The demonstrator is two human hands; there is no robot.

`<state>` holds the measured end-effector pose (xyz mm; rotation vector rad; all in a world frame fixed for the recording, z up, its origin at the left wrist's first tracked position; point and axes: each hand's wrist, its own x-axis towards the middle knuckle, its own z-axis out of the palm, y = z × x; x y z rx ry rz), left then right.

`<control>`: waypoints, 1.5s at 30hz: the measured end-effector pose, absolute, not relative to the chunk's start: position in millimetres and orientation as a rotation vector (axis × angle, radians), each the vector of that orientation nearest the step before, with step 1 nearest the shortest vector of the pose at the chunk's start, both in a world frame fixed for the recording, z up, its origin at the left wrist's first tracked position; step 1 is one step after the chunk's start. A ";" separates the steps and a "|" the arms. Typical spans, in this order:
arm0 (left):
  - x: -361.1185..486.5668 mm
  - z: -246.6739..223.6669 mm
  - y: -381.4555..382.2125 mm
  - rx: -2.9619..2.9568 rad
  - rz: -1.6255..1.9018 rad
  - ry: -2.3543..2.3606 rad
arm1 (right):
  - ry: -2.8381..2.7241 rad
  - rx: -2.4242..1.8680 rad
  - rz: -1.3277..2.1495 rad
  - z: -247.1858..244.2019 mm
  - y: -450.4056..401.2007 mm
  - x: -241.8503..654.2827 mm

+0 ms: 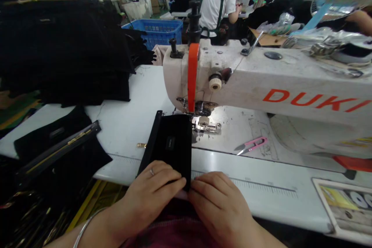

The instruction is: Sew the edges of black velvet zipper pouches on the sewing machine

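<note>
A black fabric pouch piece (177, 131) with a small label and a zipper along its left side lies on the white sewing table. Its far right corner reaches the presser foot (203, 124) of the sewing machine (232, 62). My left hand (158, 186) rests on the near end of the pouch piece, fingers bent and thumb pressed to its edge. Beside it, my right hand (217, 197) pinches the near right corner, its fingertips close to my left thumb. A gold zipper pull (142, 145) sticks out to the left.
Pink thread snips (251, 145) lie right of the presser foot. Another black zippered piece (58, 143) hangs over the table's left edge. A tall stack of black fabric (64, 46) stands at the back left, near a blue crate (158, 31). A person (217, 0) works beyond the machine.
</note>
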<state>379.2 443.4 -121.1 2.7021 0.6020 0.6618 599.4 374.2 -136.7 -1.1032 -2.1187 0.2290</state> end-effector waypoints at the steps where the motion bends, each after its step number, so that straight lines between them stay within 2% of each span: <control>1: 379.2 -120.0 443.3 2.679 0.680 0.620 | -2.125 -1.117 0.245 -135.5 373.6 599.7; 13: 381.9 -116.9 449.3 2.648 0.575 0.495 | -2.103 -1.151 0.272 -134.0 371.3 599.7; 22: 376.4 -117.8 464.9 2.604 0.529 0.443 | -2.184 -1.088 0.026 -133.5 386.2 599.5; 31: 384.6 -106.3 482.0 2.528 0.493 0.547 | -2.128 -1.188 0.400 -120.7 388.7 605.4; 45: 379.6 -110.6 479.2 2.683 0.494 0.407 | -2.241 -1.212 0.237 -125.5 387.1 603.4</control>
